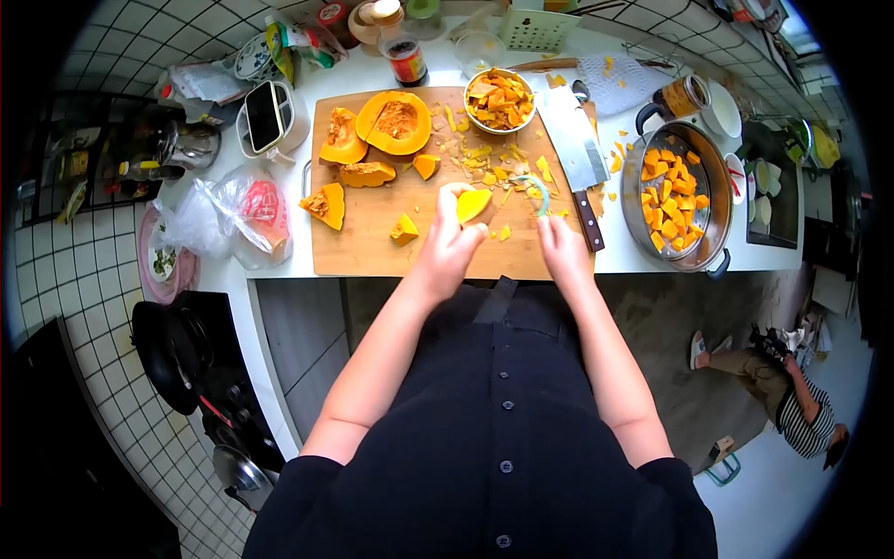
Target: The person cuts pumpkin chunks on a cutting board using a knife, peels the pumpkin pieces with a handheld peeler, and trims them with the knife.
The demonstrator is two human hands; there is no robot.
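A yellow pumpkin piece [474, 205] is gripped in my left hand [449, 247], raised over the wooden cutting board [372, 261]. Just to its right, my right hand [563, 250] is closed on the handle end of a pale green peeler [543, 197] with a curved frame. Peel scraps [484, 158] lie scattered on the board beyond both hands. A large pumpkin half [400, 121] and several cut wedges, one of them a pumpkin wedge [323, 206], rest on the board's left side. A cleaver [573, 140] with a dark handle lies along the right side, its handle end close to my right hand.
A white bowl [500, 127] of peel and pulp stands at the board's back. Right of the board is a steel pot [638, 214] with pumpkin chunks. Plastic bags [209, 224] and a phone [264, 116] are left. Another person [782, 391] is at far right.
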